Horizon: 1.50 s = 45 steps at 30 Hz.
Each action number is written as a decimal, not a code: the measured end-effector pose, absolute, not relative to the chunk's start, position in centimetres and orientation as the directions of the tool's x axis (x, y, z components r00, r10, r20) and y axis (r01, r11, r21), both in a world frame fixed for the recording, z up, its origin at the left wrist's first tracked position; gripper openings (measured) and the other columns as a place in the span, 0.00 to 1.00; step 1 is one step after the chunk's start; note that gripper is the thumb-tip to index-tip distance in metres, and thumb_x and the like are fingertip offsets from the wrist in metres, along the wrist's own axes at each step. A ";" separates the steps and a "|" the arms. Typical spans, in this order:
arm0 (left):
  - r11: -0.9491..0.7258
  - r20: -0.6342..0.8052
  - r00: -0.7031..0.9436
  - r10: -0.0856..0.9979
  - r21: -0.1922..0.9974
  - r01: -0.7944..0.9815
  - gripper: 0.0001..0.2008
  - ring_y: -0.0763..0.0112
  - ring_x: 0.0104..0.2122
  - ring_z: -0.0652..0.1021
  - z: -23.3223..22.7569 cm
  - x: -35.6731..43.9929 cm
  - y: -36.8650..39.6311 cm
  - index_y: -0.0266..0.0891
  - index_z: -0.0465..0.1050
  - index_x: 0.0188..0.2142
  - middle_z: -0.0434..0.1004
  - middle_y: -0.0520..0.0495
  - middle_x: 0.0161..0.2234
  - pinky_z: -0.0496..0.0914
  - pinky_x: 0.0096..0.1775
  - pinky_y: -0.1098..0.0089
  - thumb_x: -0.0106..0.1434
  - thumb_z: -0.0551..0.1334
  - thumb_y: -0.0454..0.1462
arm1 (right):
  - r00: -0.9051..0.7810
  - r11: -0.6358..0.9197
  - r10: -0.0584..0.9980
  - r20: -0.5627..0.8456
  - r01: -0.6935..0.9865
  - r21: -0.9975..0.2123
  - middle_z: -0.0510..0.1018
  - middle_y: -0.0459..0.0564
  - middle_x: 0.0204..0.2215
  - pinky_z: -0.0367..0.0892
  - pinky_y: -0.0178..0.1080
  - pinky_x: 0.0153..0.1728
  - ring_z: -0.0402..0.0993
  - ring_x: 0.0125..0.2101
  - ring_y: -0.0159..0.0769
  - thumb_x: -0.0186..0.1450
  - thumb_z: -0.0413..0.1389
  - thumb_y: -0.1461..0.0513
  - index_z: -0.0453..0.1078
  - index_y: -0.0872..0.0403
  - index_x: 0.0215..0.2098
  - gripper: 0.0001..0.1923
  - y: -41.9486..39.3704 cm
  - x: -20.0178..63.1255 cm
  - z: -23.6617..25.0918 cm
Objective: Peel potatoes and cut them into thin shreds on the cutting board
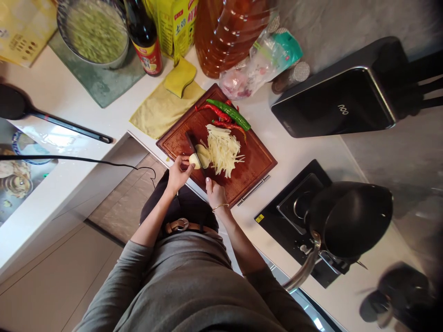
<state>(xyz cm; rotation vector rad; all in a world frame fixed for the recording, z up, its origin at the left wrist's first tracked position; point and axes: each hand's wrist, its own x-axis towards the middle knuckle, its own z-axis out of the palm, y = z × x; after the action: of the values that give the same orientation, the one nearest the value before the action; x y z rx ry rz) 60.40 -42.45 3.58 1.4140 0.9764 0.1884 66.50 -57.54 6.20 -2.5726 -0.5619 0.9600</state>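
The left hand (pixel 179 171) rests at the near-left edge of the cutting board (pixel 256 161), fingers curled, its grip closed on the uncut piece of potato (pixel 195 160), pressing it to the wood. The right hand (pixel 214 191) sits at the near edge of the board, closed around the handle of the knife (pixel 192 142). The handle itself is mostly hidden by the fist.

The knife blade runs from the right hand away toward the far-left part of the board, and stands just beside the potato piece, on the side facing the left fingertips. Contact between blade and potato appears likely but cannot be confirmed at this size. The long axis of the blade lies roughly crosswise to the potato piece. The left hand is the nearer of the two to the potato; the right hand is set back, toward the body.

Just to the right of the blade lies a pile of potato strips (pixel 223 150), touching or nearly touching the sliced face of the potato. At the far edge of the board lie a green chilli (pixel 229 114) and red chillies (pixel 218 112), well apart from both hands.

The board lies on a white table (pixel 69 99), on which a yellow cloth (pixel 162 110), a bottle (pixel 145 39) and a metal bowl (pixel 93 32) are set to the far left. A black pan (pixel 349 219) stands on the stove to the right.
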 end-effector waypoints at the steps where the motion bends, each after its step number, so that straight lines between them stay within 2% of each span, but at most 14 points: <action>1: 0.210 -0.454 0.612 0.648 0.879 0.429 0.16 0.73 0.30 0.76 3.7 60.5 -42.5 0.39 0.68 0.40 0.75 0.49 0.31 0.69 0.30 0.74 0.54 0.65 0.43 | 0.696 -0.863 0.471 -0.542 0.237 -0.447 0.78 0.55 0.23 0.56 0.34 0.26 0.74 0.25 0.37 0.69 0.34 0.49 0.73 0.56 0.32 0.31 -57.6 66.5 6.4; 8: 0.235 -0.475 0.590 0.653 0.867 0.439 0.17 0.75 0.28 0.75 3.9 60.6 -42.6 0.40 0.64 0.40 0.73 0.51 0.30 0.67 0.28 0.75 0.54 0.65 0.43 | 0.702 -0.822 0.507 -0.500 0.218 -0.526 0.76 0.54 0.21 0.58 0.33 0.26 0.72 0.24 0.35 0.68 0.30 0.46 0.71 0.55 0.29 0.34 -58.2 66.3 9.2; 17: 0.256 -0.487 0.582 0.651 0.863 0.435 0.18 0.75 0.27 0.75 3.5 60.6 -42.7 0.41 0.61 0.38 0.73 0.52 0.29 0.65 0.26 0.76 0.53 0.66 0.44 | 0.681 -0.837 0.499 -0.536 0.220 -0.500 0.76 0.54 0.21 0.59 0.34 0.27 0.72 0.24 0.36 0.68 0.30 0.45 0.71 0.55 0.30 0.34 -59.2 65.9 10.1; 33: 0.263 -0.489 0.592 0.641 0.864 0.430 0.17 0.74 0.28 0.76 3.7 60.5 -42.4 0.40 0.63 0.38 0.73 0.52 0.29 0.68 0.30 0.74 0.53 0.66 0.43 | 0.650 -0.848 0.499 -0.573 0.229 -0.478 0.76 0.55 0.20 0.57 0.34 0.25 0.71 0.22 0.36 0.68 0.29 0.46 0.73 0.56 0.31 0.36 -58.6 66.3 9.2; 40: 0.252 -0.487 0.592 0.642 0.863 0.437 0.17 0.75 0.29 0.76 3.8 60.4 -42.6 0.40 0.63 0.38 0.73 0.52 0.29 0.66 0.30 0.75 0.52 0.66 0.42 | 0.693 -0.889 0.443 -0.569 0.256 -0.380 0.78 0.58 0.25 0.57 0.34 0.27 0.74 0.27 0.39 0.69 0.34 0.49 0.74 0.57 0.34 0.31 -57.4 66.4 6.6; 42: 0.246 -0.483 0.589 0.647 0.864 0.438 0.17 0.75 0.29 0.75 3.8 60.4 -42.6 0.40 0.63 0.38 0.73 0.53 0.29 0.66 0.30 0.75 0.53 0.66 0.42 | 0.696 -0.888 0.438 -0.569 0.234 -0.397 0.78 0.57 0.24 0.57 0.34 0.27 0.74 0.27 0.39 0.69 0.34 0.48 0.74 0.57 0.33 0.32 -57.3 66.5 6.0; 45: 0.265 -0.494 0.586 0.642 0.861 0.435 0.17 0.75 0.29 0.75 3.8 60.3 -42.6 0.40 0.63 0.39 0.73 0.52 0.29 0.66 0.30 0.75 0.53 0.66 0.42 | 0.680 -0.856 0.455 -0.575 0.158 -0.492 0.75 0.54 0.21 0.58 0.33 0.26 0.73 0.24 0.37 0.68 0.32 0.45 0.72 0.56 0.28 0.34 -57.5 66.5 5.7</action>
<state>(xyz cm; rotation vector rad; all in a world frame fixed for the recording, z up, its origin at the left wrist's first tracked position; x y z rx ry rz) 60.35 -42.58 3.78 1.3616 1.0147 0.1788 66.54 -57.52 5.68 -2.4883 -0.4782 1.0067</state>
